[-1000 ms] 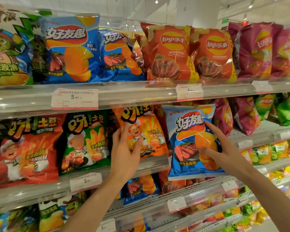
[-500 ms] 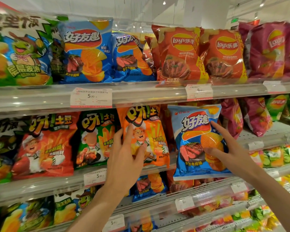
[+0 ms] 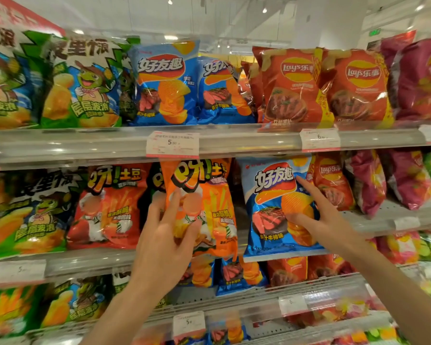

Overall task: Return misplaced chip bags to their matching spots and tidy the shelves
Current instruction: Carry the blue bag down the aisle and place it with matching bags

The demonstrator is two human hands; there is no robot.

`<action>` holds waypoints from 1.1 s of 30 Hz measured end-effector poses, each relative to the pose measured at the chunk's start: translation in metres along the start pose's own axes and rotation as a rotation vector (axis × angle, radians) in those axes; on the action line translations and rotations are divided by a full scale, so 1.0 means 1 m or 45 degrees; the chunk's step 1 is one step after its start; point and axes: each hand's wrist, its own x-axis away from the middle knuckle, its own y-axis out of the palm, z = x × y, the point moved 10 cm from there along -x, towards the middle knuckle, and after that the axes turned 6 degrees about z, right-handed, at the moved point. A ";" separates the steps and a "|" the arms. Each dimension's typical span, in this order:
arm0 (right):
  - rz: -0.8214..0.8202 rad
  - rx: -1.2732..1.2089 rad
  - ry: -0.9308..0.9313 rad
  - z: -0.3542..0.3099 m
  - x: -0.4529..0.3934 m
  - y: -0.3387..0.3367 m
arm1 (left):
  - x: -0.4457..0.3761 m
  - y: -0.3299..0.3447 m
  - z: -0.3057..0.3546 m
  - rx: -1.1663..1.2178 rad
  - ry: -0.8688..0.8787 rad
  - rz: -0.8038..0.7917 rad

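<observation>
Blue chip bag (image 3: pixel 274 207) stands upright on the middle shelf (image 3: pixel 90 263) under the right hand (image 3: pixel 319 220), fingers spread against its front, while the left hand (image 3: pixel 167 242) grips the orange bag (image 3: pixel 209 195) just beside it

Glossy plastic film catches the ceiling lights on the orange bag (image 3: pixel 204 207) gripped by the left hand (image 3: pixel 164 247) and on the blue bag (image 3: pixel 276 207) under the right hand (image 3: pixel 319 220). Above both grips, the shelf edge (image 3: pixel 234 143) is fronted by a smooth, clear plastic strip, shiny with reflections, carrying a matt paper price tag (image 3: pixel 172 144). Right of the blue bag, perforated metal shelf (image 3: pixel 383 215) looks dull grey.
</observation>
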 end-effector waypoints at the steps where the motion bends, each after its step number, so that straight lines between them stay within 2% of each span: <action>1: -0.009 0.000 -0.004 -0.003 -0.002 0.005 | 0.000 -0.006 -0.002 0.005 0.002 0.010; 13: -0.010 0.091 -0.104 -0.026 -0.054 0.059 | 0.004 -0.053 -0.038 -0.001 -0.061 0.143; 22: -0.043 0.188 -0.059 -0.014 -0.087 0.081 | 0.001 -0.060 -0.047 0.011 -0.102 0.158; 25: -0.033 0.321 -0.074 -0.015 -0.093 0.081 | 0.001 -0.059 -0.048 0.012 -0.105 0.158; 29: -0.192 0.486 -0.003 0.008 -0.090 0.101 | -0.001 -0.055 -0.052 -0.008 -0.114 0.150; 33: -0.226 0.685 -0.109 0.013 -0.085 0.117 | -0.003 -0.050 -0.057 -0.027 -0.116 0.136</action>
